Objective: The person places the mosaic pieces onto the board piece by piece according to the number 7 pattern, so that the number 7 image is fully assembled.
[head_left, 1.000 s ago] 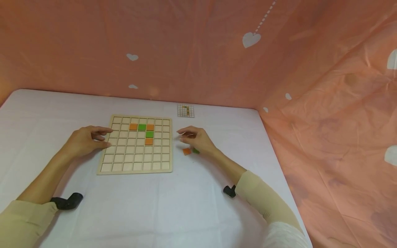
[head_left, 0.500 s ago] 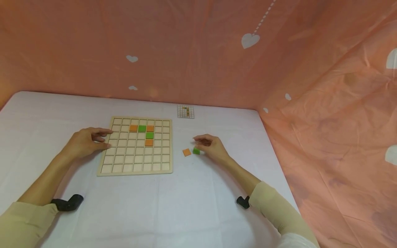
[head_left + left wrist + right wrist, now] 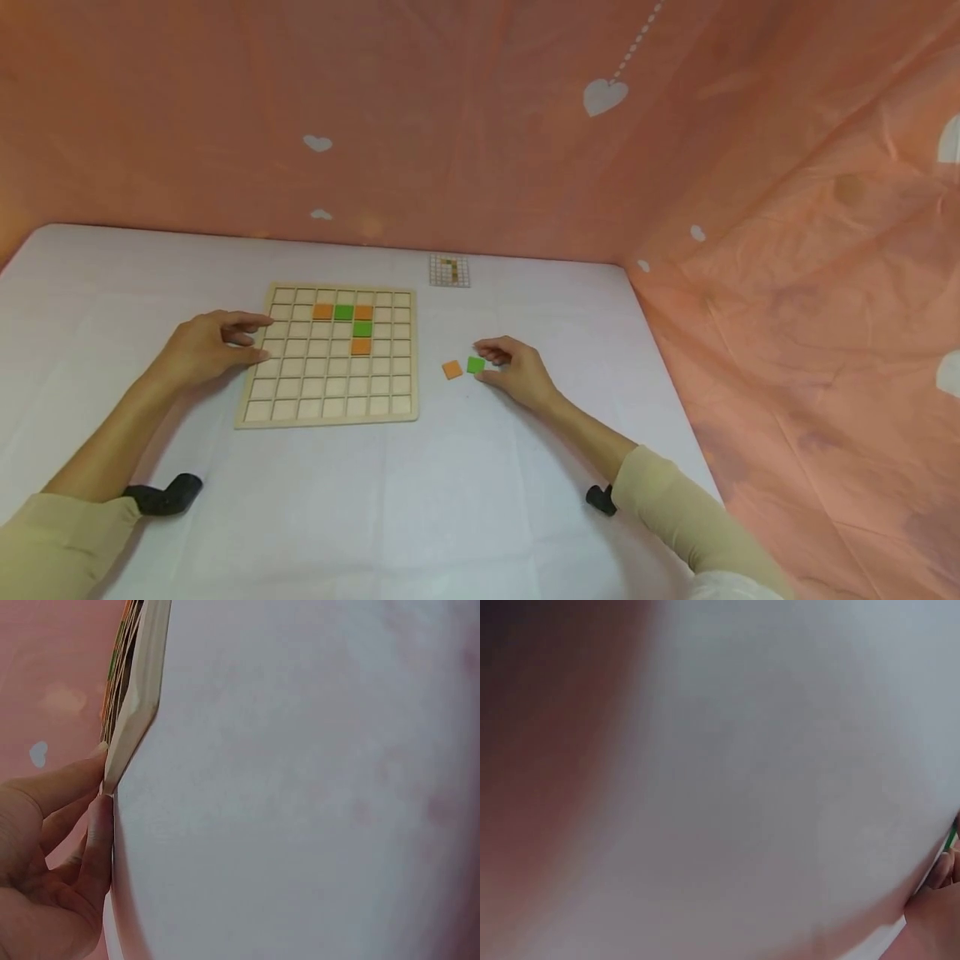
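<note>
A wooden grid board (image 3: 294,367) lies on the white table, with orange and green square tiles set in several of its cells. My left hand (image 3: 206,343) rests at the board's left edge, thumb and forefinger spread along the rim; the left wrist view shows its fingertips (image 3: 99,750) right at the board's edge. Beyond the board's right side lie two loose tiles, an orange tile (image 3: 452,369) and a green tile (image 3: 476,365). My right hand (image 3: 521,373) is at the green tile, thumb tip by its near corner and forefinger beyond its far side. The right wrist view catches only part of that hand.
A small pattern card (image 3: 449,271) with a printed grid lies near the table's back edge. A pink curtain (image 3: 465,125) with white hearts rises behind the table and along its right side. Black wrist mounts (image 3: 165,495) sit beneath both forearms.
My right hand has moved right and slightly nearer, away from the board's side to the green tile, uncovering both loose tiles. My left hand and the board stay put.
</note>
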Available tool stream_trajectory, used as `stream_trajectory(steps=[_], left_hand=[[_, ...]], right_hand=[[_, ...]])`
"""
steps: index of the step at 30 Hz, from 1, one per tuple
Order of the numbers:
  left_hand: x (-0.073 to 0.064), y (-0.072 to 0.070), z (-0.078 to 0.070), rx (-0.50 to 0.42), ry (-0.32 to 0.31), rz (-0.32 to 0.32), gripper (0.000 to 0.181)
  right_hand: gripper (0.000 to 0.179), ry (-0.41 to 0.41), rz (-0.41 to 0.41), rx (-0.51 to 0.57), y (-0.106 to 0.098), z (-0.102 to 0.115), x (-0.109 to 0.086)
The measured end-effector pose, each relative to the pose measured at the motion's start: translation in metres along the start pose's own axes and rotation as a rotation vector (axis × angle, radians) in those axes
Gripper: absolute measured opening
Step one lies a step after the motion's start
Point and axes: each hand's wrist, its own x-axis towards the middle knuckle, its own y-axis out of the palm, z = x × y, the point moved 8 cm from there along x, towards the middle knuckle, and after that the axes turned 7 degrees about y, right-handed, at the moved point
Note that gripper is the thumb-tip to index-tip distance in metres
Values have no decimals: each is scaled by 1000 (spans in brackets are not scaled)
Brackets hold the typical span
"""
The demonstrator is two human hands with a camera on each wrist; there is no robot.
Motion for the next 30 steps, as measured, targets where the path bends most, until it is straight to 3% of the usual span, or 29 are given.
stream_trajectory(steps=[5, 16, 30], left_hand=[[0, 0, 0, 0, -1, -3, 60], [0, 1, 1, 2, 3, -5, 60], [1, 1, 1, -9, 4, -7, 59]], right_hand=[[36, -47, -32, -28, -1, 3, 1], [26, 24, -11, -22, 3, 2, 2], [29, 26, 31, 157, 11, 22, 14]])
